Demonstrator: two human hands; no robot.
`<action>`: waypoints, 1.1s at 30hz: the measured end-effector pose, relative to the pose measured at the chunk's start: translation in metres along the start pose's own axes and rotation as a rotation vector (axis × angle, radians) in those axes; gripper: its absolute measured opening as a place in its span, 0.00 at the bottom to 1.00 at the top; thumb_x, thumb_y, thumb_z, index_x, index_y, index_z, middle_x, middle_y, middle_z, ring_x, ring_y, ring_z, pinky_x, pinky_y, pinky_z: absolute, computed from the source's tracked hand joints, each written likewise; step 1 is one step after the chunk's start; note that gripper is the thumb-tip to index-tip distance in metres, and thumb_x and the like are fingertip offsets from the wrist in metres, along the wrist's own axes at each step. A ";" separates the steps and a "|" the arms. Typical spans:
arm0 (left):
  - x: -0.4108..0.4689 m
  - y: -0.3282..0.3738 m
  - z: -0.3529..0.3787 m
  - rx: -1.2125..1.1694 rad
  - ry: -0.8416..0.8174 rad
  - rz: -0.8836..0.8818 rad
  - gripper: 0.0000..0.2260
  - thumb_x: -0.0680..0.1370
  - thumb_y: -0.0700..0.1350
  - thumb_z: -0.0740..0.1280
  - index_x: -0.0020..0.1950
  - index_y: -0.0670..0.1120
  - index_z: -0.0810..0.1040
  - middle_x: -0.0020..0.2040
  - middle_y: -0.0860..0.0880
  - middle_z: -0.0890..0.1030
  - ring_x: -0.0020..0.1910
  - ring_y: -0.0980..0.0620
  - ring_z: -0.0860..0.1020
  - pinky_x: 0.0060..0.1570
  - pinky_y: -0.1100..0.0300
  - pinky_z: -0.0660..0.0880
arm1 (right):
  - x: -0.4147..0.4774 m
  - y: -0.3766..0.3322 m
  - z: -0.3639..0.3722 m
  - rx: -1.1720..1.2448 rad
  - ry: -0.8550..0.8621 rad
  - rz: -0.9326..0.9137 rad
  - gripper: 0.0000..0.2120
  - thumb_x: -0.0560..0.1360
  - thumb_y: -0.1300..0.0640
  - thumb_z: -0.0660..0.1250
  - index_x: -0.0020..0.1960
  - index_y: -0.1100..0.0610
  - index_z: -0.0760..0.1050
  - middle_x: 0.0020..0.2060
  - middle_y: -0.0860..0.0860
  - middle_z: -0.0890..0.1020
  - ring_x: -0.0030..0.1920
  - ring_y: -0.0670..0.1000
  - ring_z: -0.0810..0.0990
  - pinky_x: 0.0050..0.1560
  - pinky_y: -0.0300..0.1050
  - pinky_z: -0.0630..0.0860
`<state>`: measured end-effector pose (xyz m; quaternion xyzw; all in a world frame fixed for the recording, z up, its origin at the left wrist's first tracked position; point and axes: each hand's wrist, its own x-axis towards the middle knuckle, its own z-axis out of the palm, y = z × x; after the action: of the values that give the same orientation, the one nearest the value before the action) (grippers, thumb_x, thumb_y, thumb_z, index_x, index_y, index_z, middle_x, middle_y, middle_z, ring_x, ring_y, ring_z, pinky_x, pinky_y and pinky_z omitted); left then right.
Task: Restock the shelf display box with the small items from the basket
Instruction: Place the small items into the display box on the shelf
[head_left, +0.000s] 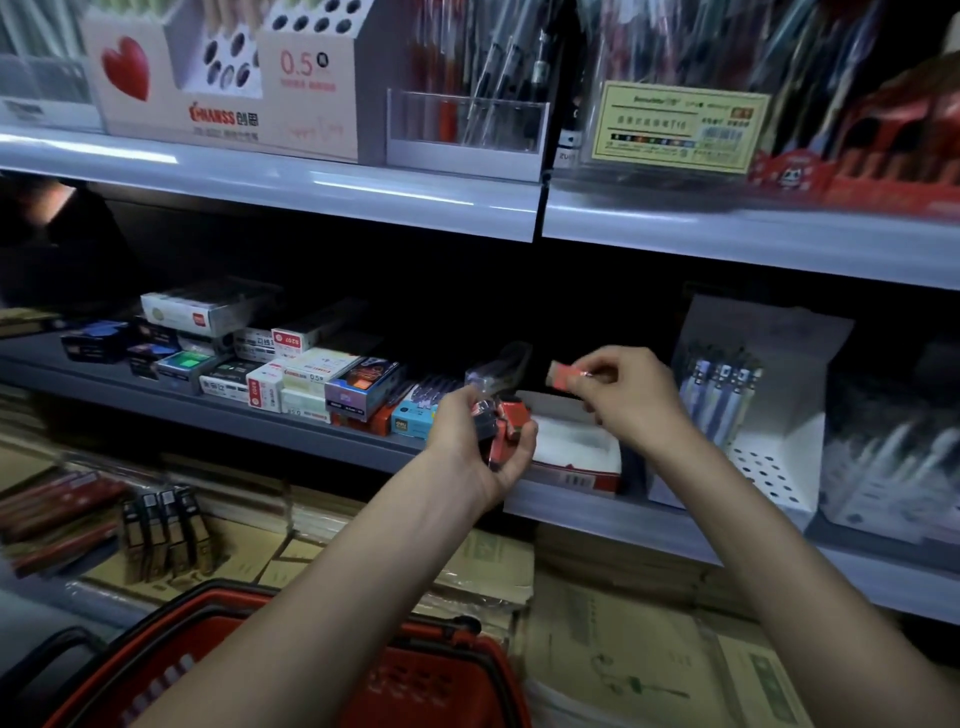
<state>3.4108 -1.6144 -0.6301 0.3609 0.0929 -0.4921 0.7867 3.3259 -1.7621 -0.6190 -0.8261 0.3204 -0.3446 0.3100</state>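
Small item (563, 375) pinched in my right fingers (597, 364): orange-red, with a pale end. Bunch of items (501, 423) in my left fingers (524, 448): red and black. Display box (571, 475) just below my right fingers: white inside, red front wall. Holed box (774, 467) right of them: white with dark round dots. Basket (488, 670) under my forearms: red. Carton (127, 67) far above my left fingers: pink, with a red heart.

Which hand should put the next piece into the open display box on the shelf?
Right. The right hand pinches a single red item just above the display box. The left hand grips the bundle of items at the box's left end, so it serves as the supply.
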 end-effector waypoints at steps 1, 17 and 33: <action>0.000 0.001 -0.004 -0.005 0.010 -0.009 0.13 0.78 0.47 0.70 0.54 0.38 0.77 0.44 0.39 0.79 0.29 0.43 0.80 0.25 0.58 0.80 | 0.009 0.010 0.007 -0.152 -0.010 0.045 0.02 0.77 0.56 0.73 0.48 0.53 0.83 0.44 0.52 0.85 0.41 0.50 0.82 0.40 0.43 0.75; -0.005 0.014 -0.016 -0.018 0.002 -0.017 0.15 0.81 0.51 0.63 0.48 0.38 0.77 0.30 0.43 0.80 0.34 0.45 0.79 0.21 0.58 0.78 | -0.019 -0.046 0.015 0.203 -0.339 -0.042 0.06 0.79 0.53 0.72 0.50 0.55 0.86 0.30 0.44 0.80 0.30 0.43 0.73 0.28 0.35 0.68; -0.007 0.005 -0.028 0.071 -0.006 -0.050 0.20 0.81 0.53 0.63 0.48 0.36 0.82 0.42 0.37 0.79 0.35 0.44 0.81 0.21 0.59 0.78 | -0.002 -0.007 0.002 -0.195 0.004 -0.039 0.01 0.74 0.60 0.75 0.44 0.56 0.86 0.38 0.49 0.86 0.40 0.49 0.85 0.45 0.44 0.80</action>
<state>3.4170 -1.5898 -0.6447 0.3849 0.0821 -0.5155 0.7612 3.3281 -1.7557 -0.6161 -0.8578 0.3368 -0.3193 0.2210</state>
